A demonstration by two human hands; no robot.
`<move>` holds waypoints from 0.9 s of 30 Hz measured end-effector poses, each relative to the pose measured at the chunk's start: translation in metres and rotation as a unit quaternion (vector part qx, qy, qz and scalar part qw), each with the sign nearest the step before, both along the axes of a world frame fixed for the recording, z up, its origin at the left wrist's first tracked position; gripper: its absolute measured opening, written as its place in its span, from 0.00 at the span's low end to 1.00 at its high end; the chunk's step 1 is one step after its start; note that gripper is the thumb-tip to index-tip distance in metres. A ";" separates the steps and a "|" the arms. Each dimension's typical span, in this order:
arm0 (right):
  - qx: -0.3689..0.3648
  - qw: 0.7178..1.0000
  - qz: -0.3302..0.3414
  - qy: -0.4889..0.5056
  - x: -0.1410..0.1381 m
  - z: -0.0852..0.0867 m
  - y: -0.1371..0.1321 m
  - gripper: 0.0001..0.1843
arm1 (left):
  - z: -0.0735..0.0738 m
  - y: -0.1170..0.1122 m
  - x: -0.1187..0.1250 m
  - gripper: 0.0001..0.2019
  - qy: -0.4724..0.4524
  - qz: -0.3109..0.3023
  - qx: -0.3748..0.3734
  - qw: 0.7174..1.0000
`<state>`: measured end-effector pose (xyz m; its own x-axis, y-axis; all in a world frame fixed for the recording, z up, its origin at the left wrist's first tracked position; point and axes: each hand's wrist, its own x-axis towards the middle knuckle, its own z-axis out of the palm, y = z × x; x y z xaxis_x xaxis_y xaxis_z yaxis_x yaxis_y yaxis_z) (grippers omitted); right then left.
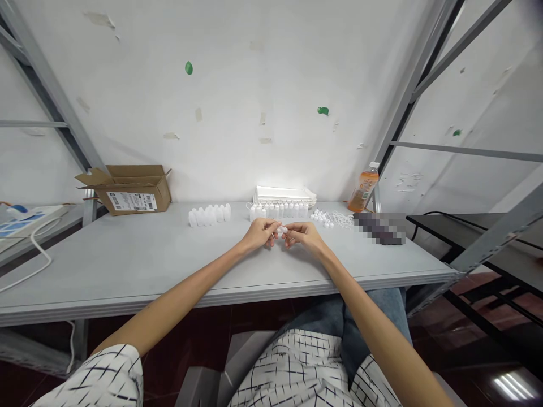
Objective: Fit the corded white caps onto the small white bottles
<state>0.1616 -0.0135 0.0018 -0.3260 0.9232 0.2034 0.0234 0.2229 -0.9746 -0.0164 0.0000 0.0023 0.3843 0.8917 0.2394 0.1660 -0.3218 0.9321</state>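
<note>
Both of my hands meet above the middle of the pale grey table point(127, 265). My left hand point(259, 234) and my right hand point(303, 236) pinch a small white plastic piece point(280, 230) between their fingertips, and the fingers partly hide it. Just beyond my fingers stands a row of small white plastic bottles point(278, 211). A second cluster of white bottles point(208, 215) stands further left, out of reach of my fingertips. To the right lie small white caps point(322, 217) beside a tangle of white cord point(341, 219).
A stack of white sheets point(284, 195) lies at the back by the wall. An orange drink bottle point(363, 187) stands back right, near a pixelated dark object point(379, 228). An open cardboard box point(127, 191) sits back left. A power strip point(29, 221) rests on a lower left surface.
</note>
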 end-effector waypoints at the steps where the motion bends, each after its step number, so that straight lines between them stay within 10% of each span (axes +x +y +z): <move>1: 0.000 1.000 0.001 0.000 0.000 0.000 0.000 0.12 | -0.001 0.001 0.000 0.21 -0.008 -0.003 -0.010 1.000; 16: 0.015 0.999 -0.026 0.031 0.003 -0.004 0.005 0.16 | 0.002 0.003 -0.002 0.25 -0.030 -0.018 -0.085 0.996; 27: 0.033 0.993 -0.105 0.041 0.003 -0.007 0.012 0.13 | -0.003 -0.004 0.001 0.23 0.105 -0.048 0.051 0.992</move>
<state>0.1650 -0.0018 -0.0050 -0.1080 0.9528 0.2838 -0.0033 0.2851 -0.9585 -0.0156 -0.0038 -0.0008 0.5163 0.8243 0.2322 0.3172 -0.4359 0.8423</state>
